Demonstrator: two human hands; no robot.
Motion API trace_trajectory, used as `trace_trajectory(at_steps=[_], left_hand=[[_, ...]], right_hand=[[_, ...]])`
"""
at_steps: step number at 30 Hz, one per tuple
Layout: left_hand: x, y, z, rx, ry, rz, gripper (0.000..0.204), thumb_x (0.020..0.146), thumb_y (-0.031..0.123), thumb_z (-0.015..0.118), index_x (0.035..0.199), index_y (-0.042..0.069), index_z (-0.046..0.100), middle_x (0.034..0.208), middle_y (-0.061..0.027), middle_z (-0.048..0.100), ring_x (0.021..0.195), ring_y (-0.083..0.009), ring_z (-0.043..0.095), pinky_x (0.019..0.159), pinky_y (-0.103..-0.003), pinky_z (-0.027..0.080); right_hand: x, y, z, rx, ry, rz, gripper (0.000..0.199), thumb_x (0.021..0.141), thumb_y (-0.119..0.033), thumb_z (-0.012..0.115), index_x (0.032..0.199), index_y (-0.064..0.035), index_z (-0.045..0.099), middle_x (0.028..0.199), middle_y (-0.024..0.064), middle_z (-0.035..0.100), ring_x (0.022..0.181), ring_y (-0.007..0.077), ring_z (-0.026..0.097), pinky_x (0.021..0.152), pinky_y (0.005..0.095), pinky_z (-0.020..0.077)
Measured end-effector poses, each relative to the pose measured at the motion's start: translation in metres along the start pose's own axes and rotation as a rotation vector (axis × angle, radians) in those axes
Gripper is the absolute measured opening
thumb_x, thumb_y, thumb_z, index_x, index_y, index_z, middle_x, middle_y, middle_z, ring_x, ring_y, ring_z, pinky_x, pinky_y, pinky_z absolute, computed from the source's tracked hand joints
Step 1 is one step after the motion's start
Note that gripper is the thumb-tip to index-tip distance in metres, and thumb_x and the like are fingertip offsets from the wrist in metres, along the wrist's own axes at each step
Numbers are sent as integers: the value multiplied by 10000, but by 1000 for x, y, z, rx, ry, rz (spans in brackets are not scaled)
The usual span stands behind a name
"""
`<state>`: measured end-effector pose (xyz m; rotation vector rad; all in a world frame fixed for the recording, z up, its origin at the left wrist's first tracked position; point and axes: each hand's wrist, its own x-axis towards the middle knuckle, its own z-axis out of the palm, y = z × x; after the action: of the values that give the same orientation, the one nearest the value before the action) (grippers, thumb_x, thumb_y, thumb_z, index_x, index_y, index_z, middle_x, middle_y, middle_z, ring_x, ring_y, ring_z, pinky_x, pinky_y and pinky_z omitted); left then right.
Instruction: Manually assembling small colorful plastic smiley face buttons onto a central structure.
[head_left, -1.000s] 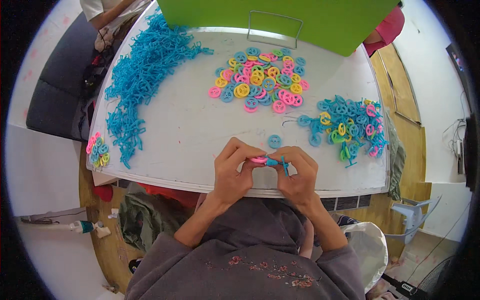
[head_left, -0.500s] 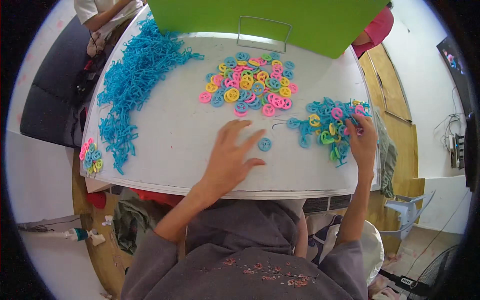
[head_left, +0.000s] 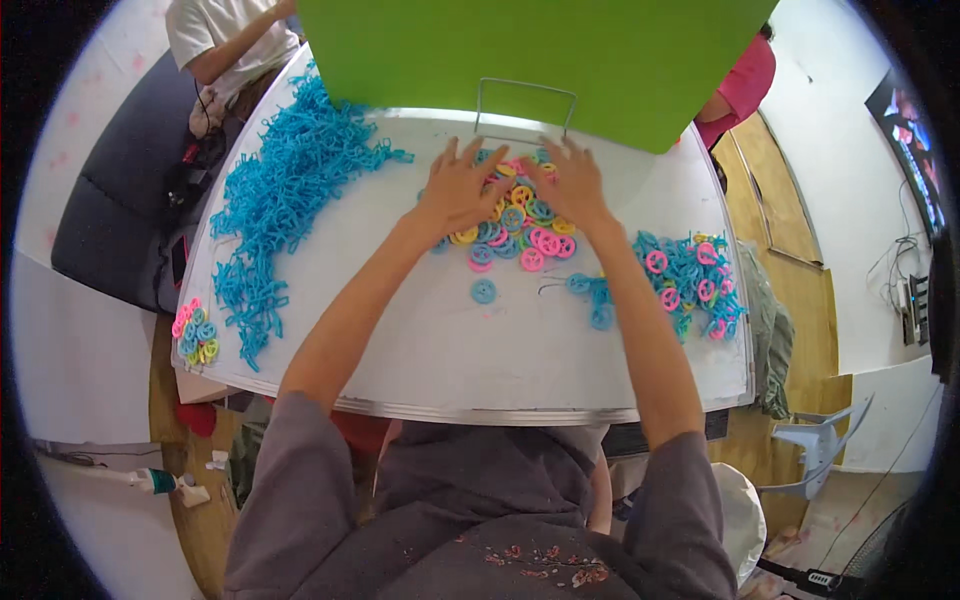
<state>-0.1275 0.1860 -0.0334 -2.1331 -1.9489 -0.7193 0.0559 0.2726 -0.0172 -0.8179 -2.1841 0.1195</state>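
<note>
Both my hands reach across the white table (head_left: 400, 345) to a pile of small plastic spoked wheels (head_left: 513, 217) in pink, yellow, blue and green. My left hand (head_left: 462, 190) lies over the pile's left side, fingers spread. Over its right side is my right hand (head_left: 570, 186), also with fingers apart. Neither hand grips a wheel that I can see, though some wheels are hidden beneath them. Nearer to me, a single blue wheel (head_left: 483, 291) lies apart from the pile. Beside my right forearm is a heap of blue plastic pieces with coloured wheels (head_left: 690, 285).
A large heap of blue plastic pieces (head_left: 290, 185) runs along the table's left side. A small cluster of wheels (head_left: 197, 332) sits at the left edge. A green panel (head_left: 540, 60) with a wire frame (head_left: 478, 108) stands at the back. Two other people are beyond the table.
My left hand has moved forward from near the single blue wheel onto the pile. My right hand has left the right-hand heap for the pile. The single wheel has shifted left.
</note>
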Motion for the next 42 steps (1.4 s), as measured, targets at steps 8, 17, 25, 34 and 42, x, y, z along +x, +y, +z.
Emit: trace_trajectory(at_steps=[8,17,25,34,42], left_hand=[[-46,9,-18,-120,-22,-16,415,933,360,461,1273,133,534,1355,-197,473,1228,-493,410,1037,-531,328],[-72,47,-71,-74,135,-20,390,882,190,553,1251,68,528,1362,-203,432,1270,-444,366,1046,-513,315],[-67,115,-66,-237,12,174,542,838,155,597,1323,-27,438,1379,-212,407,1306,-423,338,1073,-505,296],[-46,122,12,64,-132,242,608,902,342,508,1318,-91,417,1409,-220,389,1341,-395,305,1134,-484,178],[-57,63,-73,-94,124,93,289,828,139,589,1100,43,613,1010,-178,600,1043,-361,530,926,-440,421]], right_hand=[[-37,-56,30,-106,-225,272,504,936,-496,404,1317,-190,530,1410,184,422,1278,529,323,1058,648,205],[-45,-89,15,74,-235,229,394,954,-369,439,1244,-139,573,1348,198,477,1233,507,392,1044,613,268],[-113,-89,-133,-80,-184,63,374,894,-121,542,1268,-106,540,1340,189,470,1285,463,352,1079,532,269],[-167,-59,-133,-279,-368,16,460,798,-31,554,1252,-106,571,1362,136,460,1335,459,269,1114,569,156],[-162,-45,-145,-266,-247,111,324,773,36,561,1049,-87,677,1235,92,587,1261,379,414,1062,461,323]])
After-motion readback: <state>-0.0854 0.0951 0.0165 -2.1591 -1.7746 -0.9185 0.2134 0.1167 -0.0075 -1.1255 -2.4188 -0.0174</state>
